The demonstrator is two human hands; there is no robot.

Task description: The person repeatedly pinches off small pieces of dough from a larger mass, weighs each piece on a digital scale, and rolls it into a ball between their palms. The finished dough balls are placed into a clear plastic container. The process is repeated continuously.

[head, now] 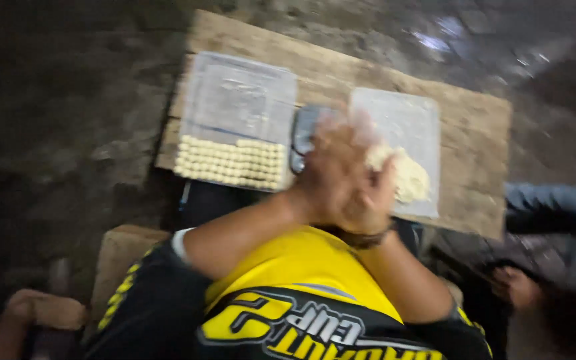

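My left hand (328, 167) and my right hand (369, 203) are pressed palm to palm above the near edge of a wooden board (475, 133). Both are blurred, and whatever may lie between the palms is hidden. A dark band circles my right wrist. Just beyond the hands, a lump of pale dough (408, 175) rests on a clear plastic sheet (401, 117). To the left, a clear tray (238, 100) holds several rows of small pale dough balls (231, 163) along its near edge.
A dark flat object (305, 133) lies on the board between tray and sheet. Another person's hand (518, 287) and grey-blue sleeve (558, 207) are at the right. A wooden block (121, 253) and a limb (35, 310) sit lower left on dark ground.
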